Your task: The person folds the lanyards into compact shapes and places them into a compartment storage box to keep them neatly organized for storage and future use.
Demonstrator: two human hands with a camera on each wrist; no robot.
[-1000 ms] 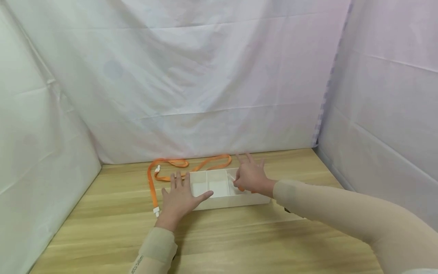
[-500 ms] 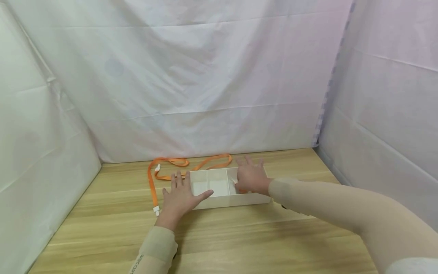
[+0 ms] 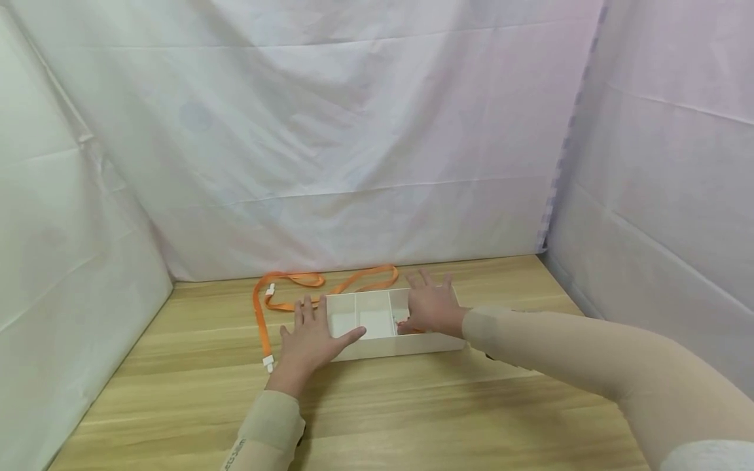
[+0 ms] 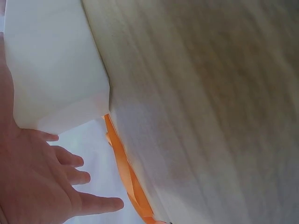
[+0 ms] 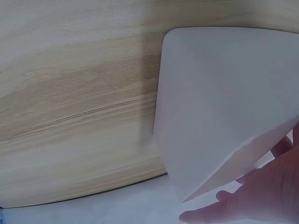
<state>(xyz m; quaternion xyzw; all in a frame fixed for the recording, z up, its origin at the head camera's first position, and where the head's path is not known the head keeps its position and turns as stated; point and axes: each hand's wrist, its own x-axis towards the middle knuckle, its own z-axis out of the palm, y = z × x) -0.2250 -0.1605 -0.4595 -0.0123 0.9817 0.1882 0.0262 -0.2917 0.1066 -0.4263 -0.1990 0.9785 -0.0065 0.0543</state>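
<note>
A white box (image 3: 377,341) with three compartments lies on the wooden table (image 3: 412,405). My left hand (image 3: 309,337) rests flat against its left end, fingers straight and thumb stretched along the front rim; the left wrist view shows this hand (image 4: 37,177) spread beside the box (image 4: 51,70). My right hand (image 3: 432,307) lies over the box's right compartment with its fingers spread. A small orange bit (image 3: 408,326) peeks out beneath its palm. Straight fingers of the right hand (image 5: 266,196) show beside the box wall (image 5: 224,107) in the right wrist view.
An orange lanyard (image 3: 288,288) with white clips loops on the table behind and to the left of the box, also visible as a strap (image 4: 124,168) in the left wrist view. White cloth walls (image 3: 353,163) close in the back, left and right sides.
My right hand has sunk a little lower onto the right end of the box. The left hand and the box stay where they were.
</note>
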